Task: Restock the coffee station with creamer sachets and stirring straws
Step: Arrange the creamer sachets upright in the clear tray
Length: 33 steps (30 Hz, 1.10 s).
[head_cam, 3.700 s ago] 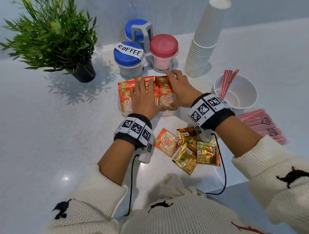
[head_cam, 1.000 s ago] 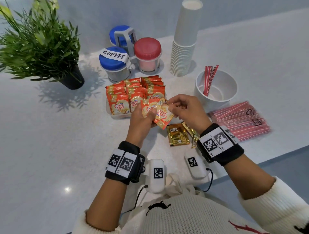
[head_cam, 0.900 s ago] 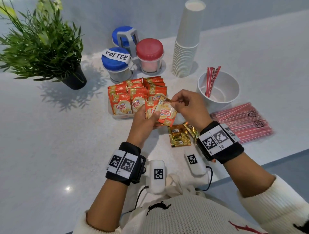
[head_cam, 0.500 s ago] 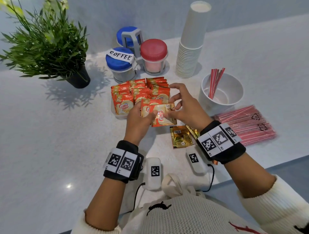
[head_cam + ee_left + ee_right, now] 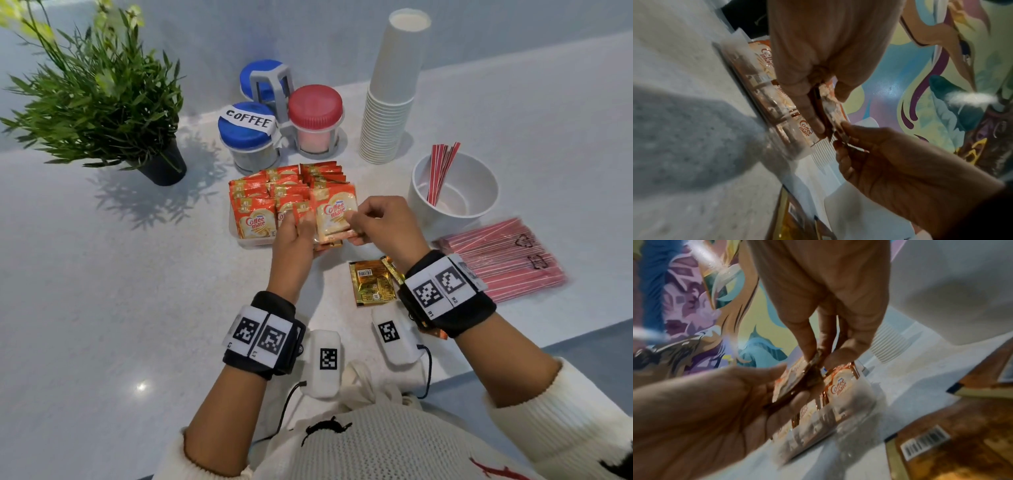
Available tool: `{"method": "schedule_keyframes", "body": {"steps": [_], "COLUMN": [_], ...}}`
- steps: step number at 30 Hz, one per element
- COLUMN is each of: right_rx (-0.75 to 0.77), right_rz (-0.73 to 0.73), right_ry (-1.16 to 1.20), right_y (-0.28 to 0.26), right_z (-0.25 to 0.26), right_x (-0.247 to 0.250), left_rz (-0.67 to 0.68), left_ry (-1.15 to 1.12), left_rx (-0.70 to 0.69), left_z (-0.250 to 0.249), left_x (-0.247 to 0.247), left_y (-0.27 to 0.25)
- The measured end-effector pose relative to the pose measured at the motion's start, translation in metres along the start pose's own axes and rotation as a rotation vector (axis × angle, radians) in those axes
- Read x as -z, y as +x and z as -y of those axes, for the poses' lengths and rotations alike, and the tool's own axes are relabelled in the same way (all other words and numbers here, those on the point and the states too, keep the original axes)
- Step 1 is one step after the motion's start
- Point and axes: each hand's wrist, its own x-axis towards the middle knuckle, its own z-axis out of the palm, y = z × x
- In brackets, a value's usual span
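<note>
A clear tray (image 5: 254, 242) holds rows of upright orange creamer sachets (image 5: 255, 219). Just in front of it, my left hand (image 5: 303, 221) grips a few creamer sachets by their left side. My right hand (image 5: 352, 224) pinches the right edge of the front sachet (image 5: 334, 214), which faces me upright. In the left wrist view the sachets (image 5: 831, 107) sit edge-on between my left fingers (image 5: 807, 105). The right wrist view shows my right fingertips (image 5: 807, 344) pinching a sachet (image 5: 813, 368). Loose gold sachets (image 5: 370, 281) lie on the counter. Red stirring straws (image 5: 442, 168) stand in a white bowl (image 5: 486, 202).
A wrapped bundle of red straws (image 5: 503, 260) lies at the right. A tall stack of paper cups (image 5: 394, 89), blue-lidded jars (image 5: 248, 137), a red-lidded jar (image 5: 315, 120) and a potted plant (image 5: 102, 102) stand behind the tray. The counter edge (image 5: 513, 356) runs near my right wrist.
Both hands lifted sachets off the counter and carried them forward to the tray's front right. The right hand turned the front sachet upright. Fewer loose sachets lie on the counter.
</note>
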Motion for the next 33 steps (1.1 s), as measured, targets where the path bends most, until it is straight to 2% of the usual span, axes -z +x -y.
{"method": "schedule_keyframes", "body": {"steps": [2, 5, 8, 11, 13, 18, 22, 25, 29, 33], "right_rx": [0.061, 0.096, 0.105, 0.092, 0.109, 0.149, 0.144, 0.142, 0.120, 0.135], "right_rz": [-0.006, -0.005, -0.017, 0.044, 0.010, -0.071, 0.000, 0.031, 0.040, -0.056], "right_ry": [-0.162, -0.290, -0.277, -0.133, -0.118, -0.299, -0.486, -0.580, -0.552, -0.555], "right_y": [-0.004, -0.006, -0.002, 0.006, 0.015, 0.031, 0.034, 0.036, 0.037, 0.038], "right_z": [0.001, 0.002, 0.006, 0.016, 0.021, 0.020, 0.011, 0.012, 0.010, 0.005], "right_x": [-0.006, -0.011, -0.011, -0.007, -0.001, 0.001, -0.011, -0.021, -0.027, -0.026], "left_rz": [0.026, -0.005, -0.042, 0.009, 0.032, -0.004, -0.020, -0.001, -0.042, -0.056], "left_ry": [0.065, 0.160, 0.318, 0.384, 0.460, 0.794, 1.024, 1.080, 1.061, 1.040], "left_rx": [-0.030, -0.064, -0.148, -0.199, -0.228, -0.278, -0.294, -0.305, -0.353, -0.354], "left_z": [0.001, 0.003, -0.001, -0.010, -0.015, -0.014, -0.003, 0.004, 0.007, 0.006], "left_x": [-0.005, -0.006, -0.007, -0.004, 0.001, 0.018, 0.027, 0.030, 0.031, 0.030], "left_y": [-0.001, 0.003, 0.009, 0.011, 0.016, 0.032, 0.042, 0.046, 0.048, 0.047]}}
